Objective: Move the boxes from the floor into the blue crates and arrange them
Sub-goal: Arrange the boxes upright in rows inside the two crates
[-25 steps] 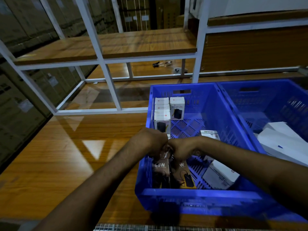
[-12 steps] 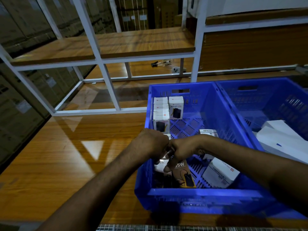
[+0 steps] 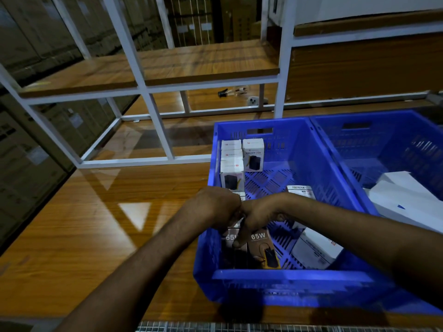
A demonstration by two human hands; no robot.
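Observation:
The left blue crate (image 3: pixel 287 275) sits on a wooden surface. Both my hands meet over its near left corner. My left hand (image 3: pixel 215 207) is curled, its fingers hidden. My right hand (image 3: pixel 260 215) reaches down, fingers on the top of a dark 65W box (image 3: pixel 263 250); a second 65W box (image 3: pixel 231 248) stands just left of it. White boxes (image 3: pixel 231 176) line the crate's left wall, with a Halley box (image 3: pixel 253 155) beside them. Another white box (image 3: pixel 316 251) lies tilted at the near right, and a small one (image 3: pixel 300 189) is behind my right wrist.
A second blue crate (image 3: pixel 359 140) adjoins on the right, holding large white boxes (image 3: pixel 407 200). A white metal shelf frame (image 3: pixel 155 116) with wooden boards stands behind and to the left. Small items (image 3: pixel 230 92) lie on the rear board. A metal grille (image 3: pixel 239 327) runs along the bottom edge.
The left dark box showed its print upside down in my hands; it now stands upright beside the other 65W box. Both hands have stayed together over that corner.

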